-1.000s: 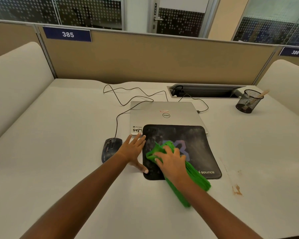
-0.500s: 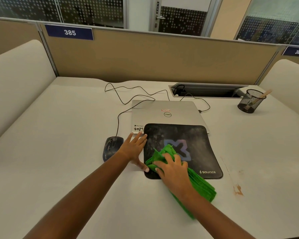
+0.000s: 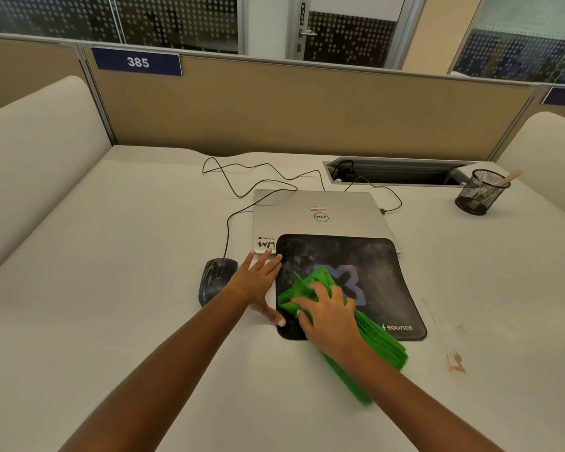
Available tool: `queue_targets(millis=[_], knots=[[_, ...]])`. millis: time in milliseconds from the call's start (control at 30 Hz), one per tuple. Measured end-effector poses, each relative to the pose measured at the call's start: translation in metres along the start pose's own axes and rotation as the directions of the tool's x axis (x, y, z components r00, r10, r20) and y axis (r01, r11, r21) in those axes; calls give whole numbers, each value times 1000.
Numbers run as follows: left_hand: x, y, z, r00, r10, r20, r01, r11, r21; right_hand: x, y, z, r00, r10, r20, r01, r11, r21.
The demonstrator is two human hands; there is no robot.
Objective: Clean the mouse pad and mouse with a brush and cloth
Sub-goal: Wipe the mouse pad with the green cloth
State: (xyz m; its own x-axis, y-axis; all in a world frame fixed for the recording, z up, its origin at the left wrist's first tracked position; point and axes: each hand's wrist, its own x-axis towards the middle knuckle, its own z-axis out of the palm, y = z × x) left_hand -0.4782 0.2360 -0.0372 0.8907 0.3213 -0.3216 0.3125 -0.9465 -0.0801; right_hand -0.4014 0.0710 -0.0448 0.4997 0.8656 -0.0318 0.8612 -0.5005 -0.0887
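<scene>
Wiping step: right hand (image 3: 330, 318) presses crumpled green cloth (image 3: 305, 287) flat onto black rectangular mouse pad (image 3: 375, 262). Left hand (image 3: 255, 285), fingers spread, steadies the pad's left edge. Next: the dusty far half.

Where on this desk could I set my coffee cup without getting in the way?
The widest bare stretch of the white desk lies left of the dark corded mouse, to the cream side panel. Another lies between the black mouse pad and the black mesh pen cup. The middle is crowded: silver laptop, cables, left hand, right hand, green cloth.
</scene>
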Motion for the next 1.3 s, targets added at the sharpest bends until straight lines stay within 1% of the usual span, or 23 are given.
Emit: queue_targets(millis=[133,267,400,567,633,700,767,900,967,1033,1100,1200,1233,1300], knots=[[1,-1,2,1000,7,1,-7,1000,6,-15,9,4,1000,-11,-9,11,1000,17],[1,0,1,1000,9,3,-9,999,31,16,9,-2,999,26,-22,-26,1000,1],[-1,1,-1,1000,3,8,-3,999,41,42,-4,-10,998,56,31,-56,998,13],[0,2,-3,1000,-2,21,1,998,56,6,6,5,999,-45,-29,46,997,57],[1,2,-2,1000,-2,24,1,999,49,-9,18,9,998,-47,-31,49,996,74],[2,2,-2,1000,1,26,-2,999,45,-12,31,7,1000,13,-28,-11,998,65],[2,2,-2,1000,-2,26,1,999,32,-2,47,1,991,128,-25,-126,990,65],[1,4,-2,999,-13,33,13,1000,7,19,69,-17,916,401,-3,-395,905,155],[0,5,-3,999,-20,37,20,1000,-3,18,60,-16,897,441,-19,-437,893,104],[-1,5,-4,999,-19,40,19,1000,-3,11,40,-10,920,388,-53,-386,921,48],[-3,7,-5,999,-12,44,11,1000,11,1,21,-1,956,287,-58,-284,957,60],[-9,9,-7,999,-7,49,6,1000,26,-9,10,-1,982,190,19,-191,978,88],[-11,10,-7,999,-2,49,1,1000,26,-10,12,-5,982,182,53,-187,976,115],[-15,11,-5,999,13,51,-14,1000,17,-7,19,-16,974,200,103,-220,939,265]])
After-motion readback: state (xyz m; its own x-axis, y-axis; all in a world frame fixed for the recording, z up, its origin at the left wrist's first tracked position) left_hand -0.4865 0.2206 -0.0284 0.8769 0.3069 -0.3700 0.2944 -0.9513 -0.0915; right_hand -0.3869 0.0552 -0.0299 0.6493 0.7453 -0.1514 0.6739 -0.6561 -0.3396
